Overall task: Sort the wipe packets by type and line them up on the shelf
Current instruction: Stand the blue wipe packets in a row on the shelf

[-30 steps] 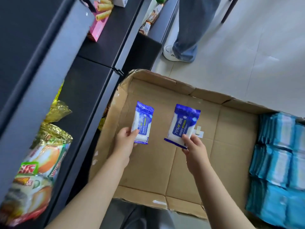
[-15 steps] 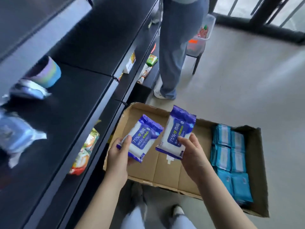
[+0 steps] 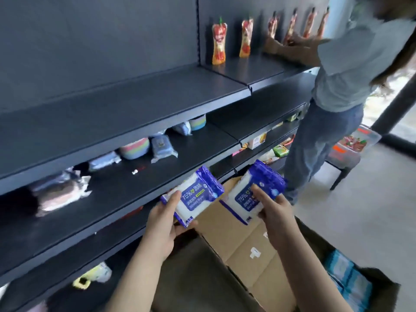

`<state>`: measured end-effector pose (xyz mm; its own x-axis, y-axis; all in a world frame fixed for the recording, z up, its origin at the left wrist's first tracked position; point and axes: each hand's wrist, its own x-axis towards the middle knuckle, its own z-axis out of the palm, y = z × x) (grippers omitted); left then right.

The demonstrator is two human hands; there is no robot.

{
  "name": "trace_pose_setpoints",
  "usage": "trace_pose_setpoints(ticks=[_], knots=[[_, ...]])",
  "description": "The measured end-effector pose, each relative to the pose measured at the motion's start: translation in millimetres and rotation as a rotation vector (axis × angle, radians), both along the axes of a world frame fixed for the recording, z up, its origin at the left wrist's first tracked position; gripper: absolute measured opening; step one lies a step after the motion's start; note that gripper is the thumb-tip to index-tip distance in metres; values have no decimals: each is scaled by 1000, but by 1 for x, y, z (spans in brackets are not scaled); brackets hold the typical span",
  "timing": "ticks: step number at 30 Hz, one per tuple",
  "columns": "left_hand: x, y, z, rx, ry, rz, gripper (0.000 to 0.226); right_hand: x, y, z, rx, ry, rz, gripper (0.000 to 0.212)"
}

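Two packets are gripped: left packet (image 3: 198, 194) by left hand (image 3: 163, 224), right packet (image 3: 267, 176) by right hand (image 3: 278, 212), before the shelf (image 3: 126, 190). Judged light, soft, slippery; best held across the lower end.

Daylight seems to be let in from the right, where the floor (image 3: 371, 210) is washed pale and the glass (image 3: 405, 118) is blown out. The dark shelves (image 3: 135, 97) are left dim, with deep shade beneath each. Print on the left packet (image 3: 193, 197) and the right packet (image 3: 242, 199) can be read. Motion blur is smeared over the other person (image 3: 351, 64), the wrapped goods (image 3: 60, 192) at the left and the blue packs (image 3: 346, 275) at lower right. Shelf edges are bent by the wide lens.
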<state>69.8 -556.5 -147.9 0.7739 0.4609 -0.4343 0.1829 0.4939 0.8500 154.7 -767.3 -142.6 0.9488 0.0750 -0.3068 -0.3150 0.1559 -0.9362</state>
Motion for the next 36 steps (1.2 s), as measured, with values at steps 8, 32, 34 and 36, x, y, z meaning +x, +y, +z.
trace_pose_setpoints(ticks=[8, 32, 34, 36], knots=[[-132, 107, 57, 137, -67, 266, 10, -54, 141, 53, -36, -170, 178, 25], [-364, 430, 104, 587, 81, 501, 23, -226, 482, 104, -93, -354, 704, 23], [-350, 449, 103, 637, 95, 505, 22, -212, 502, 98, -49, -339, 690, 28], [-337, 471, 98, 668, 102, 542, 18, -198, 522, 93, -9, -323, 684, 30]])
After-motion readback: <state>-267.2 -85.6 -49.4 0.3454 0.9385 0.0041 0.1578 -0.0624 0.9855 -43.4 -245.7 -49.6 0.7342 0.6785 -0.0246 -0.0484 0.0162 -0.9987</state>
